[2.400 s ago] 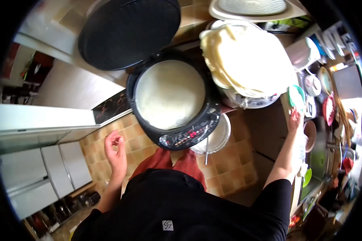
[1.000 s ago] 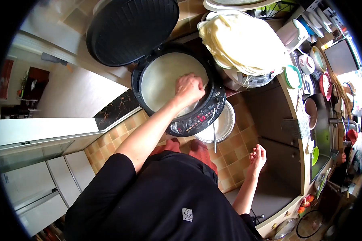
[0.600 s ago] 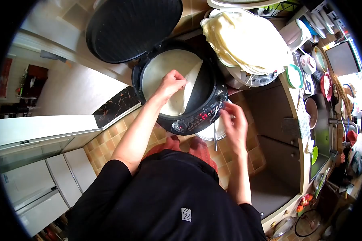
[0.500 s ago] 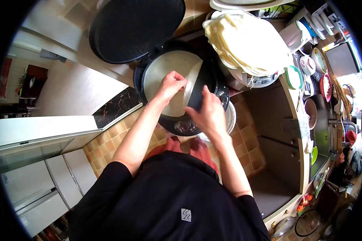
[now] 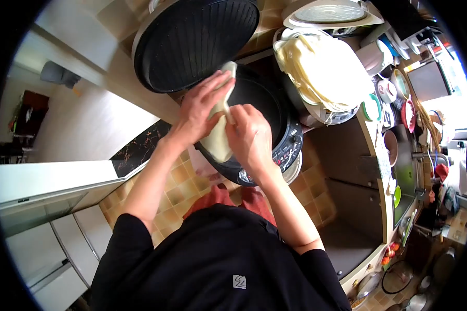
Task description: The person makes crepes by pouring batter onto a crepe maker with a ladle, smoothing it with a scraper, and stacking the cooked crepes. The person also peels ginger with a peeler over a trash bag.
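A thin pale pancake [image 5: 216, 142] hangs in folds between my hands, lifted over the left side of the round black electric griddle [image 5: 262, 98]. My left hand [image 5: 196, 110] grips it from the left, fingers stretched along its upper part and thumb across its near face. On the other side, my right hand [image 5: 251, 136] pinches the pancake's edge with curled fingers. The dark cooking surface shows bare to the right of the pancake. Behind it stands the raised ridged lid [image 5: 197, 44]. The fingertips of my right hand are partly hidden.
To the right, a tall stack of pale pancakes [image 5: 321, 70] rests on top of a rice cooker [image 5: 331, 115]. Bowls, a red basket [image 5: 408, 115] and a sink [image 5: 406, 171] line the counter beyond. A white cabinet edge [image 5: 62, 168] runs along the left.
The pancake has come off the griddle surface, folded and lifted to the left. My right hand, open before, now grips it too. My left hand has moved left and up.
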Demonstrator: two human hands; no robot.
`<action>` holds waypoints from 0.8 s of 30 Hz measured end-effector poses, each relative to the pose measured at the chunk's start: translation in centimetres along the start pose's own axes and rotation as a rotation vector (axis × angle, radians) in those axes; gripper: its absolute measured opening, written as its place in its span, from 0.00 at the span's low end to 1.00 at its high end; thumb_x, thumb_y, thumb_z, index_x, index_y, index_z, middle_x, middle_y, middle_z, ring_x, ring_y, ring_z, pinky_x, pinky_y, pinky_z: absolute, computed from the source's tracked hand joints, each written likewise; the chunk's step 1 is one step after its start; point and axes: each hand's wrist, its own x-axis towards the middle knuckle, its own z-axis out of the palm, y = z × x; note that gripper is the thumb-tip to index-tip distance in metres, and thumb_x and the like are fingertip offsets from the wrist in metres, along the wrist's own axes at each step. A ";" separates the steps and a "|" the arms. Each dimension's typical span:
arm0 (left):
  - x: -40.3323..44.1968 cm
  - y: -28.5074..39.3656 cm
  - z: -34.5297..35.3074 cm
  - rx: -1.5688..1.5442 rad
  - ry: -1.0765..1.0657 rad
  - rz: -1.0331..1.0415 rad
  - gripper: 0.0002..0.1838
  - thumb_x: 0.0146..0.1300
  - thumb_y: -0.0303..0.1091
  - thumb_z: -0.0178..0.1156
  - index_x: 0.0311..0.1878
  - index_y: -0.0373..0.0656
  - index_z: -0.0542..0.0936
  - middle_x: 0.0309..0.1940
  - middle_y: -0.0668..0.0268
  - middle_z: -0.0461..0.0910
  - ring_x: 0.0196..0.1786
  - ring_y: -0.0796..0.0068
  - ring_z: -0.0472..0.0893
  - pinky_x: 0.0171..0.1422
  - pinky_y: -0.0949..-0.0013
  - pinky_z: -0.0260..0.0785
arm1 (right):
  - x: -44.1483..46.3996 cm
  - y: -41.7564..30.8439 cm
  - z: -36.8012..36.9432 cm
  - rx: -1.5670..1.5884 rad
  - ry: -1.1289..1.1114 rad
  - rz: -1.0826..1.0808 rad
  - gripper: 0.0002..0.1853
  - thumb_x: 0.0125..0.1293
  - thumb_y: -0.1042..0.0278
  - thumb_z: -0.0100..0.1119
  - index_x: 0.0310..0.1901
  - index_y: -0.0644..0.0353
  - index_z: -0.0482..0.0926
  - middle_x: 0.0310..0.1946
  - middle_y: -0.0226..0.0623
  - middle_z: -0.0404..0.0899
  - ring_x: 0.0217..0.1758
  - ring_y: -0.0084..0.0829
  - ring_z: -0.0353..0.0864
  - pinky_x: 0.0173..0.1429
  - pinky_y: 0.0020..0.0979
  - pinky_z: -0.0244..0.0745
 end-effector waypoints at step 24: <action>23.7 13.4 -1.0 -0.192 0.384 0.338 0.07 0.57 0.30 0.67 0.39 0.41 0.84 0.32 0.68 0.80 0.33 0.74 0.80 0.39 0.70 0.73 | 13.5 1.6 -35.8 -0.263 -0.214 -0.169 0.09 0.70 0.72 0.53 0.47 0.58 0.80 0.33 0.31 0.83 0.37 0.23 0.83 0.49 0.25 0.78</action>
